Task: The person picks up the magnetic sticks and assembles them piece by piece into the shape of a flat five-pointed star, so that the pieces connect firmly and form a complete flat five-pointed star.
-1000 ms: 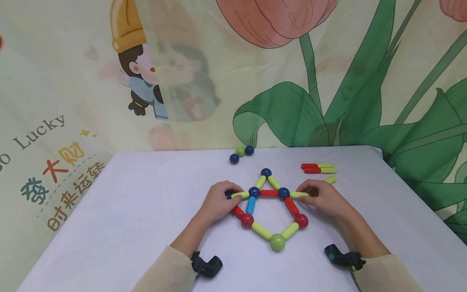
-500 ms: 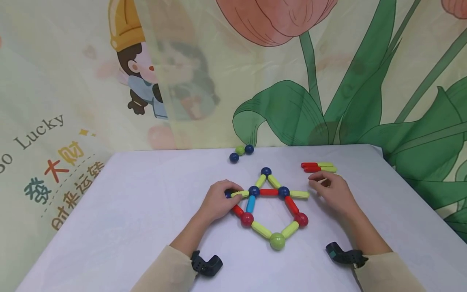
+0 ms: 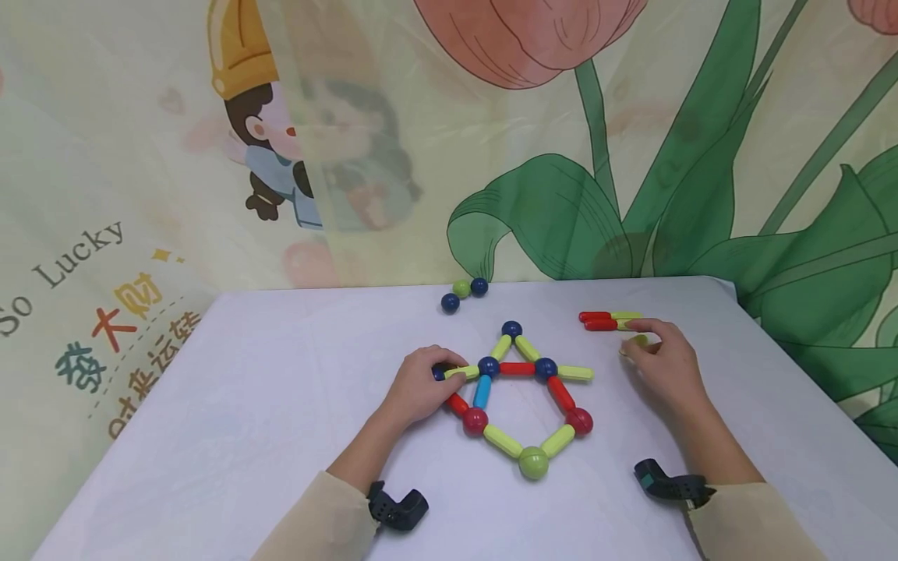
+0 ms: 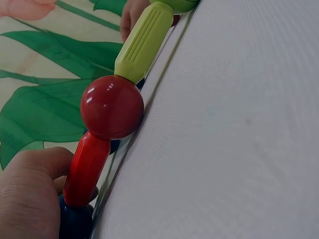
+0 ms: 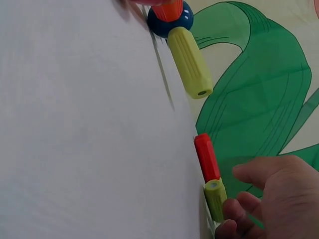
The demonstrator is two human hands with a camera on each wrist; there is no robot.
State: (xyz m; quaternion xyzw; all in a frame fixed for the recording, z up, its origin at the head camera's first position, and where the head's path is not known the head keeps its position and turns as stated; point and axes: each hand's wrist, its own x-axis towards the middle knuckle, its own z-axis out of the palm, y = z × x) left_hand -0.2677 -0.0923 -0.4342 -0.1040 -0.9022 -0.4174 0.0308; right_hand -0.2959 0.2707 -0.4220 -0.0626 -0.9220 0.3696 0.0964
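A flat figure of magnetic sticks and balls lies mid-table in the head view, with blue balls point(image 3: 546, 368), red balls point(image 3: 579, 421) and a green ball point(image 3: 534, 463). My left hand point(image 3: 424, 383) pinches the yellow-green stick point(image 3: 471, 373) at the figure's left corner, its fingers partly covering a dark blue ball point(image 3: 438, 373). My right hand point(image 3: 662, 360) is to the right of the figure, thumb and index finger apart on either side of a loose yellow-green stick point(image 5: 215, 199). Whether they touch it I cannot tell. Another yellow-green stick point(image 3: 575, 374) points right from the figure's blue ball.
Behind the right hand lie red and yellow-green sticks point(image 3: 599, 325) in two rows. Two dark blue balls point(image 3: 450, 303) and a green ball point(image 3: 461, 288) sit by the table's back edge. A printed cloth point(image 3: 393, 156) hangs behind the white table point(image 3: 295, 374).
My right hand has let go of the yellow-green stick at the figure's right side and moved right and back to the loose yellow-green stick. The left hand stays in place.
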